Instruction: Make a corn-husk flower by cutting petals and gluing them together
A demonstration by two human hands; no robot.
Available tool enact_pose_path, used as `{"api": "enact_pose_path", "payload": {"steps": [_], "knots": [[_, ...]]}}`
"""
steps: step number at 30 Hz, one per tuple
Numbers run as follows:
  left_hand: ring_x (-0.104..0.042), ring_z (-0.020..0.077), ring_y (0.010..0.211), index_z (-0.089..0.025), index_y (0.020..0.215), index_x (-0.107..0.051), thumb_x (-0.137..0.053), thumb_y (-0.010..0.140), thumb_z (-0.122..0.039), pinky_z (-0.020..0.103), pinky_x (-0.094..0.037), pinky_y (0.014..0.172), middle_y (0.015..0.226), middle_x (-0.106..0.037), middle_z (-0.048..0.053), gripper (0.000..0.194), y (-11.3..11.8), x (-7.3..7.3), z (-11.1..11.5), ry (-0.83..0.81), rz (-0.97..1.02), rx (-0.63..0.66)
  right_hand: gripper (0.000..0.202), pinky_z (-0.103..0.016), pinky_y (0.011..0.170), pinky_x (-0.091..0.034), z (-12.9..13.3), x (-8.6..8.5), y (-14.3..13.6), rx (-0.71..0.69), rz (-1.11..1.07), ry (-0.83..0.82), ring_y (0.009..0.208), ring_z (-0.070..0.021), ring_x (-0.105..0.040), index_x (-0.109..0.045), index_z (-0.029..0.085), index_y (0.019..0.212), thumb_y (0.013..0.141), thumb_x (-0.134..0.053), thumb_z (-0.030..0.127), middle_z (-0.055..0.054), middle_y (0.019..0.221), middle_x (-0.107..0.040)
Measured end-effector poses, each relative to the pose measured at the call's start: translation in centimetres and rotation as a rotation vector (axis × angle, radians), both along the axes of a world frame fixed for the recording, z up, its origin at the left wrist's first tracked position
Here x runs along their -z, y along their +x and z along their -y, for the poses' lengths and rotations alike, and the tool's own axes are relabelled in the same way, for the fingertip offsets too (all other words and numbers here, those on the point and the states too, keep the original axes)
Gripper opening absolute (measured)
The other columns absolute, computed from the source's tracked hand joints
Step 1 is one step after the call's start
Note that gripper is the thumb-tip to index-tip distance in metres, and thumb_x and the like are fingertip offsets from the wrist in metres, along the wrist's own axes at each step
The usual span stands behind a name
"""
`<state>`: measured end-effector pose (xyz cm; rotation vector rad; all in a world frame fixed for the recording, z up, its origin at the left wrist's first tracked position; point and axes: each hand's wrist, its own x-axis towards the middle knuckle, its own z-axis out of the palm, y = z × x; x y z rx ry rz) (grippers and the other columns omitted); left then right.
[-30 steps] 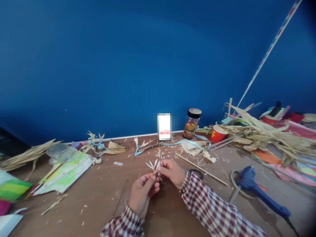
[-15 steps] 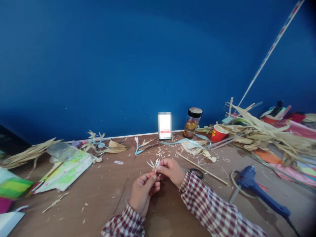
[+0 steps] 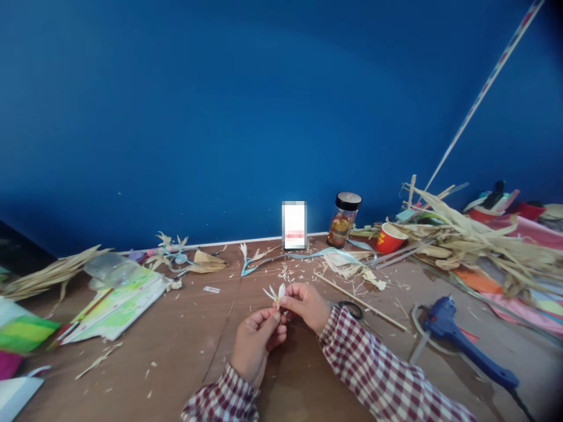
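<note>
A small pale flower with narrow pointed petals (image 3: 274, 293) stands up between my two hands, low in the middle of the head view. My left hand (image 3: 258, 340) pinches its base between thumb and fingers. From the right, my right hand (image 3: 304, 305) grips one of the petals with thumb and forefinger. The fingertips of both hands nearly touch and hide the lower end of the flower. Behind them on the table (image 3: 176, 357) lies a similar flower on a blue stem (image 3: 247, 264), among scattered pale scraps.
A blue glue gun (image 3: 470, 340) lies at right, near a thin wooden stick (image 3: 365, 302) and black-handled scissors (image 3: 352, 309). A black-lidded jar (image 3: 343, 220), a red paper cup (image 3: 390, 237) and dried husks (image 3: 470, 234) stand further back. Painted paper (image 3: 116, 308) is at left.
Almost nothing differs. Both hands keep their pinch on the flower, and the petals have shifted very slightly closer together.
</note>
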<state>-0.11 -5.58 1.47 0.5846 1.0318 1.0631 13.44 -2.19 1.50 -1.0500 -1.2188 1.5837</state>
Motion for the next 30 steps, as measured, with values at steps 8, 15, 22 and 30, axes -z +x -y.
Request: {"api": "enact_pose_path", "payload": {"steps": [8,15,22,30], "knots": [[-0.056,0.0067,0.049,-0.01,0.073,-0.063,-0.074,0.057,-0.027,0.018,-0.05,0.049,0.065,-0.064,0.004,0.026,-0.1,0.0,0.0,0.015,-0.007,0.017,0.025,-0.022,0.051,-0.044,0.1,-0.3,0.0,-0.001,0.003,0.009,0.051,-0.0096,-0.057,-0.055,0.013,0.072,0.068,-0.063,0.036,-0.001,0.066,-0.064],[-0.056,0.0064,0.049,-0.011,0.074,-0.062,-0.073,0.058,-0.027,0.018,-0.05,0.049,0.064,-0.064,0.003,0.025,0.0,0.2,0.0,0.022,-0.005,0.028,0.026,-0.021,0.048,-0.043,0.0,-0.1,-0.1,0.04,0.015,0.005,0.049,-0.0092,-0.056,-0.054,0.013,0.069,0.065,-0.065,0.036,-0.002,0.067,-0.064],[-0.055,0.0063,0.049,-0.011,0.074,-0.061,-0.072,0.059,-0.027,0.018,-0.049,0.049,0.064,-0.064,0.003,0.024,0.0,0.3,0.0,0.023,-0.008,0.029,0.025,-0.022,0.049,-0.043,0.0,0.4,-0.2,0.055,0.039,0.044,0.05,-0.0098,-0.055,-0.053,0.014,0.068,0.066,-0.065,0.036,-0.001,0.066,-0.064],[-0.055,0.0062,0.049,-0.011,0.074,-0.061,-0.072,0.059,-0.027,0.018,-0.049,0.048,0.064,-0.064,0.003,0.025,0.0,0.3,0.0,0.021,-0.002,0.03,0.023,-0.021,0.049,-0.042,0.0,0.4,-0.3,0.076,0.034,0.061,0.049,-0.0092,-0.055,-0.053,0.014,0.068,0.066,-0.065,0.034,-0.001,0.064,-0.064]]}}
